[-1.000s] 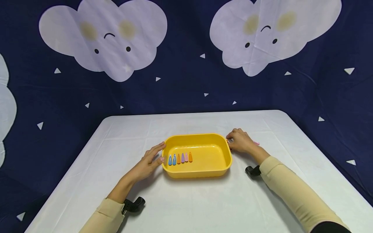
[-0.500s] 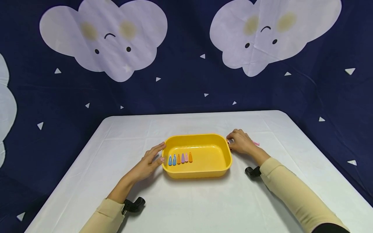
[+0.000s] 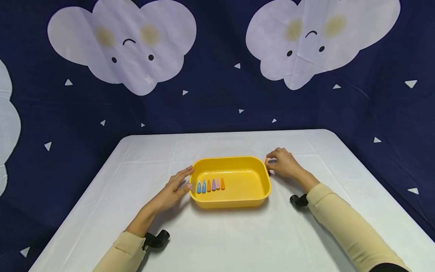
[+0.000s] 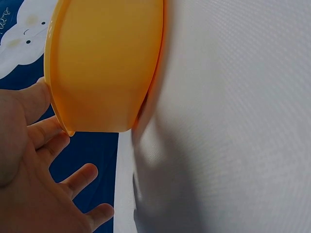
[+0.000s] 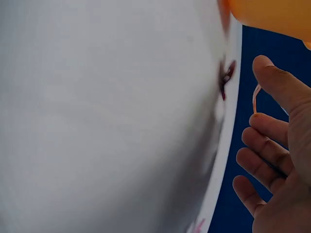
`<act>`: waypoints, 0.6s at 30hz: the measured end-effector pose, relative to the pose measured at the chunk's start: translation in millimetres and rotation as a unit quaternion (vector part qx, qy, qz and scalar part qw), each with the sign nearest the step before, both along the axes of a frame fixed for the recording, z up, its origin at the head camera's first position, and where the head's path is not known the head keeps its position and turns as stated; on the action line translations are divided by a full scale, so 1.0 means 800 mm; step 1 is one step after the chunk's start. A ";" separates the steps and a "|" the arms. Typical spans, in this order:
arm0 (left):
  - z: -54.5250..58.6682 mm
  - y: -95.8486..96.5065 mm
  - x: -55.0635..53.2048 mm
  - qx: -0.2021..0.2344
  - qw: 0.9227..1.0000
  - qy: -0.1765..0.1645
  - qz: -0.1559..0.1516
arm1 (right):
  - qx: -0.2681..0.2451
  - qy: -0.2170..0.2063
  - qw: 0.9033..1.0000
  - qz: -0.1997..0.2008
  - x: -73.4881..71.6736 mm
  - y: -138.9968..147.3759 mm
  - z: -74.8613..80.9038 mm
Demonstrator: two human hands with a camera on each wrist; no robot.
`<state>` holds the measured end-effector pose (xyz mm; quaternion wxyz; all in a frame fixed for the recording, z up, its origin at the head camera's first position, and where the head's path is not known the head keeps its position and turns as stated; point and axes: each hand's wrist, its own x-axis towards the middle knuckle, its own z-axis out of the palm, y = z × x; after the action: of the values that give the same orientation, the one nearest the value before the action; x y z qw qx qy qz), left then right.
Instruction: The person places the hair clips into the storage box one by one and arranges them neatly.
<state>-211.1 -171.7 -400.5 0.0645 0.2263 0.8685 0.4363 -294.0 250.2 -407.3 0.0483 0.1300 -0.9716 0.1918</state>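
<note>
Right of centre, I pinch an orange clip (image 5: 255, 99) between right hand (image 3: 284, 164) fingers outside the yellow tray (image 3: 231, 203), left hand (image 3: 172, 192) fingers spread at its rim, probably mid-transfer, next needing an inward lift.

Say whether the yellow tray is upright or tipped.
Upright: the yellow tray opens upward, with six hair clips lying inside.

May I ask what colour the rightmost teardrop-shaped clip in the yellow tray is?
The rightmost clip is orange, best seen in the head view.
</note>
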 end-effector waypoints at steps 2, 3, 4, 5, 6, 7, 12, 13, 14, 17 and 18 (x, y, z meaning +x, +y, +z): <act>0.001 0.000 0.000 0.000 1.000 0.000 0.001 | -0.011 -0.004 1.000 -0.003 0.001 0.002 0.007; 0.001 0.000 0.000 0.000 1.000 -0.001 0.001 | -0.016 -0.007 1.000 -0.004 0.002 0.003 0.011; 0.001 0.000 0.000 -0.001 1.000 -0.001 0.001 | -0.020 -0.007 1.000 -0.004 0.002 0.003 0.016; 0.001 0.000 0.000 -0.002 1.000 -0.002 0.002 | -0.023 -0.007 1.000 -0.007 0.003 0.004 0.020; 0.002 0.000 0.000 -0.002 1.000 -0.002 0.002 | -0.027 -0.007 1.000 -0.008 0.004 0.004 0.025; 0.002 0.000 0.000 -0.002 1.000 -0.002 0.002 | -0.030 -0.008 0.999 -0.009 0.005 0.004 0.030; 0.003 0.000 0.000 0.000 1.000 -0.003 0.000 | -0.039 -0.009 0.999 -0.014 0.012 0.003 0.052; 0.003 0.000 0.000 0.000 1.000 -0.002 -0.001 | -0.041 -0.009 0.999 -0.014 0.014 0.003 0.056; 0.003 0.000 0.000 0.000 1.000 -0.002 -0.001 | -0.042 -0.009 0.999 -0.014 0.015 0.001 0.060; 0.002 0.000 0.000 0.002 1.000 -0.003 -0.002 | -0.044 -0.006 0.999 -0.013 0.021 -0.003 0.069; 0.002 0.000 0.001 0.001 1.000 -0.003 -0.002 | -0.044 -0.002 0.999 -0.010 0.022 -0.005 0.071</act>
<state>-210.7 -171.9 -398.8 0.0673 0.2265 0.8674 0.4380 -276.2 246.2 -350.6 0.0543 0.1173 -0.9635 0.2345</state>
